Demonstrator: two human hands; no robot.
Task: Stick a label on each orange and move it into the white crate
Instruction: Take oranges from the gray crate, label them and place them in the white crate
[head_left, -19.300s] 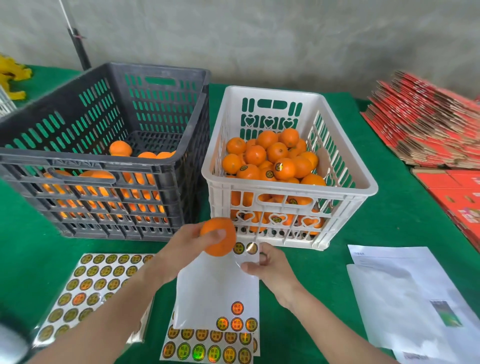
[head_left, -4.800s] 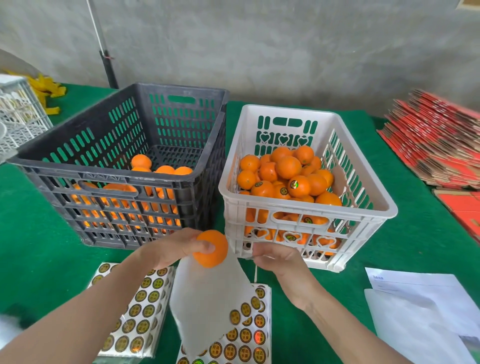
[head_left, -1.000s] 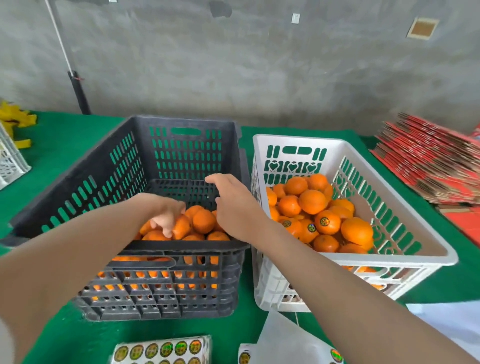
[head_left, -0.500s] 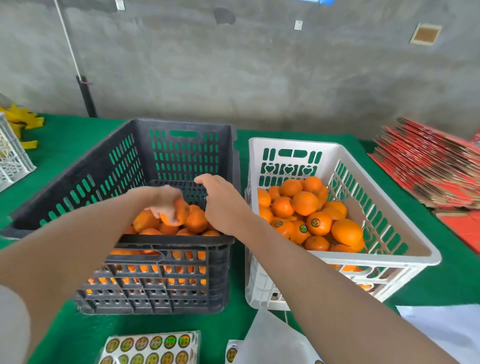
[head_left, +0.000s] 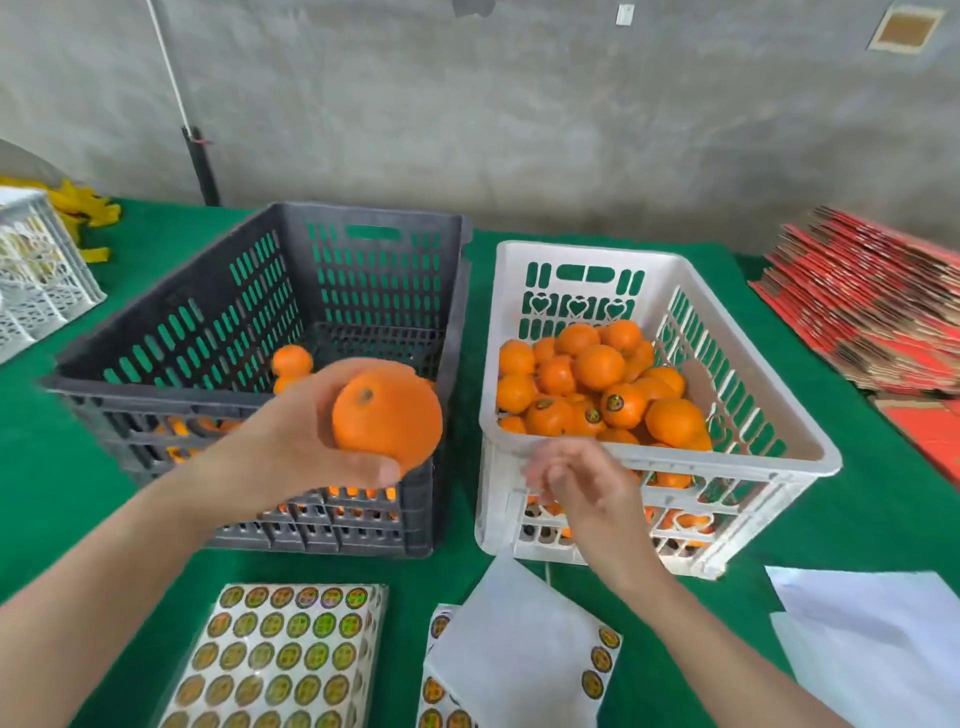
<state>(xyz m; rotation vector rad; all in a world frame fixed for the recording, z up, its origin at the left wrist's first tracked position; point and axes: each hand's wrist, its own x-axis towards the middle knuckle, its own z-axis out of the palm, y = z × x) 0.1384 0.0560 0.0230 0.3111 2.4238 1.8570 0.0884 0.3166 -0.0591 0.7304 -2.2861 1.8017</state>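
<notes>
Left hand (head_left: 306, 447): clenched around one orange (head_left: 387, 415), thumb under it, fingers wrapped behind; stem end is turned toward the camera. The orange is held in the air in front of the black crate (head_left: 260, 291) near wall, at 9 o'clock of the white crate (head_left: 737, 461).

Right hand (head_left: 587, 483): fingers bent, held against the white crate's near wall just under the rim. Motion blur; whether anything is pinched cannot be told.

Versus 0.5 s ago: both hands were down inside the black crate on the fruit. The left has been lifted out with the orange, and the right has been moved over to the white crate front.

Piled oranges (head_left: 597, 384) are seen in the white crate, several with round labels.

Hard to read: fruit left in the black crate is mostly hidden by the left hand and the near wall. Label sheet (head_left: 280, 660) at 6 o'clock of the black crate and the part-peeled sheet (head_left: 519, 649) at 6 o'clock of the white crate are both cut off by the bottom edge.
</notes>
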